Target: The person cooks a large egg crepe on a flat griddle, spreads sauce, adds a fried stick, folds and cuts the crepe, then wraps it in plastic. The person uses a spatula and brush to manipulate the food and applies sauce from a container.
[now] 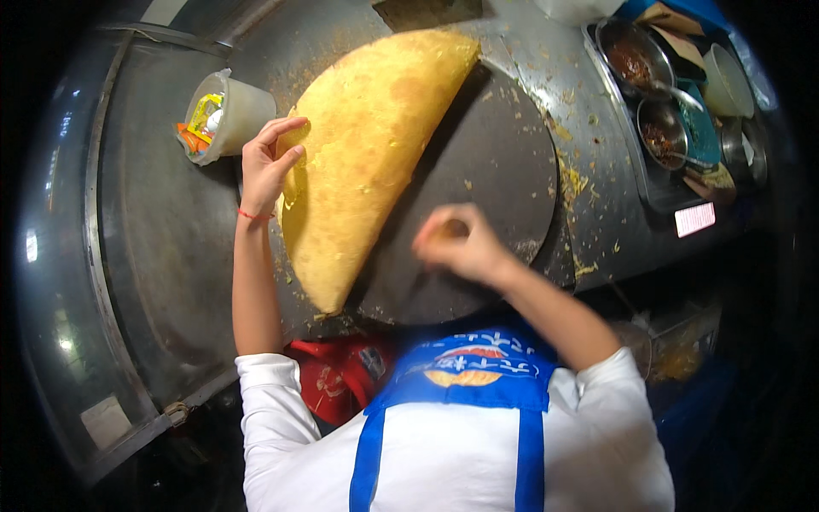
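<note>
A large yellow pancake (pixel 377 128), folded into a half-moon, covers the left part of a round dark griddle (pixel 492 166). Its straight fold runs slantwise across the plate. At the pancake's left edge is my left hand (pixel 265 163), thumb and fingers apart, casting a shadow on the surface; whether the fingertips touch it is hard to see. Over the bare lower part of the griddle, my right hand (pixel 464 246) is blurred by motion. Its fingers curl round towards the thumb, and I cannot make out whether anything is between them.
Left of the pancake, a plastic tub (pixel 246 105) holding wrappers lies tilted. Shredded scraps (pixel 572 182) litter the steel counter (pixel 608 217) on the right. Beyond them, a tray (pixel 630 153) carries metal bowls of red sauce (pixel 633 61) with spoons. A dark block (pixel 429 13) sits at the far edge.
</note>
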`<state>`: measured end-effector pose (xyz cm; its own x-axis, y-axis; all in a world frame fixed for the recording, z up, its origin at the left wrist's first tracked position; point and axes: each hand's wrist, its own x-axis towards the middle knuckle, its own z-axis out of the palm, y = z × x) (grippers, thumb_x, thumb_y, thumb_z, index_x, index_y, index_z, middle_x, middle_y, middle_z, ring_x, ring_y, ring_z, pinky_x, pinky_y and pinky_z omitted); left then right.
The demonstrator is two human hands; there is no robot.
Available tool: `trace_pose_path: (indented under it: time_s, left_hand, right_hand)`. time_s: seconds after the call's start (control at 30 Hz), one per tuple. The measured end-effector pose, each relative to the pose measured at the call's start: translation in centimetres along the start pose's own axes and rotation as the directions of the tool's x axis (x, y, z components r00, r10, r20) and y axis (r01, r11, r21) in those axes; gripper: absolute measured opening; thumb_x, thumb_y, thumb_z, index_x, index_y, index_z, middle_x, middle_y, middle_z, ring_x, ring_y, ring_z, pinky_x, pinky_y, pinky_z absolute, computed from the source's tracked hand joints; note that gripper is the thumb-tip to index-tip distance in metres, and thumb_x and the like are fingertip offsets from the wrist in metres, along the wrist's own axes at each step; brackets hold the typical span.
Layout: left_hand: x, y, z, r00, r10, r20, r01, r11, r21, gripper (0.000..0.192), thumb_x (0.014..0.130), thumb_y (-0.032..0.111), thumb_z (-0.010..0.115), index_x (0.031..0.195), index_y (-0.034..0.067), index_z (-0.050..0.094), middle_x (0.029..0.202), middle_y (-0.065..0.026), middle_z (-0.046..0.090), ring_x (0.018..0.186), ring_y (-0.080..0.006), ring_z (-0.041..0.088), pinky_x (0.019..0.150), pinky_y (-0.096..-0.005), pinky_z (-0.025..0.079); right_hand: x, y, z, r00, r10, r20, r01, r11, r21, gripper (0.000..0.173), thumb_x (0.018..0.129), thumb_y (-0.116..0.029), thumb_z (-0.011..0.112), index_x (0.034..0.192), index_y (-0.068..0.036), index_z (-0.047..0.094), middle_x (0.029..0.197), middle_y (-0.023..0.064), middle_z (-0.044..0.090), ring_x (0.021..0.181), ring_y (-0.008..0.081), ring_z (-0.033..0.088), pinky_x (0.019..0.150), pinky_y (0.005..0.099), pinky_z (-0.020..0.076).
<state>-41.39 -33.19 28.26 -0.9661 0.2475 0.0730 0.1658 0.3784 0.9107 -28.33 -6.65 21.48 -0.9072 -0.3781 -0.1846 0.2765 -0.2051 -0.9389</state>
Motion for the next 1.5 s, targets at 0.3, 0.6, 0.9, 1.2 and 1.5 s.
trace_pose_path:
  time_s: [0.3,0.6,0.9,1.2,1.5]
  left_hand:
    - [3.3,-7.9,2.6,0.964,0.222,-0.149,-0.059,0.720,0.692,0.032,0.073,0.007,0.061,0.105,0.007,0.062,0.117,-0.0120,0.052,0.106,-0.0263,0.051,0.093,-0.0373,0.040]
    - [-9.8,-5.2,5.4,0.885,-0.003,0.466,-0.394,0.529,0.752,0.069,0.085,0.057,0.037,0.141,0.018,0.023,0.147,-0.0111,0.015,0.136,-0.0272,0.013,0.108,-0.0484,0.014]
    - [-7.8,-3.3,2.3,0.974,0.215,0.069,-0.211,0.761,0.614,0.063,0.091,0.049,0.031,0.133,0.002,0.034,0.141,-0.0182,0.026,0.129,-0.0342,0.028,0.105,-0.0393,0.024]
    - [-9.1,-4.5,1.1,0.977,0.194,-0.086,-0.111,0.812,0.573,0.052,0.095,0.041,0.030,0.122,0.000,0.047,0.134,-0.0179,0.038,0.124,-0.0326,0.036,0.102,-0.0380,0.029]
    - [-2.5,-2.8,7.3,0.978,0.203,0.044,-0.196,0.838,0.509,0.035,0.090,0.025,0.047,0.111,-0.003,0.053,0.116,-0.0186,0.052,0.109,-0.0325,0.049,0.094,-0.0367,0.038]
  right_hand:
    - [5.2,-7.4,-15.1,0.886,-0.062,-0.459,0.174,0.963,0.206,0.016,0.078,-0.011,0.064,0.091,-0.003,0.059,0.091,0.0110,0.065,0.067,0.0129,0.062,0.064,0.0208,0.0515]
    - [3.9,-11.7,-22.1,0.852,-0.073,-0.518,0.032,0.996,-0.089,0.017,0.077,-0.009,0.065,0.092,-0.004,0.061,0.086,0.0088,0.066,0.067,0.0100,0.061,0.067,0.0213,0.0503]
    - [0.3,-2.8,2.6,0.952,0.253,0.174,-0.260,0.965,0.018,0.011,0.069,-0.002,0.069,0.080,-0.001,0.066,0.074,0.0100,0.065,0.065,0.0155,0.063,0.058,0.0292,0.0532]
    - [6.8,-7.6,-9.9,0.874,0.119,-0.471,-0.196,0.973,-0.118,0.016,0.076,-0.014,0.067,0.088,-0.006,0.060,0.075,0.0065,0.063,0.068,0.0142,0.062,0.067,0.0248,0.0492]
    - [0.4,-6.9,-1.9,0.958,0.283,0.055,-0.283,0.959,-0.005,0.013,0.066,-0.005,0.071,0.076,-0.001,0.063,0.073,0.0099,0.064,0.061,0.0165,0.063,0.058,0.0289,0.0546]
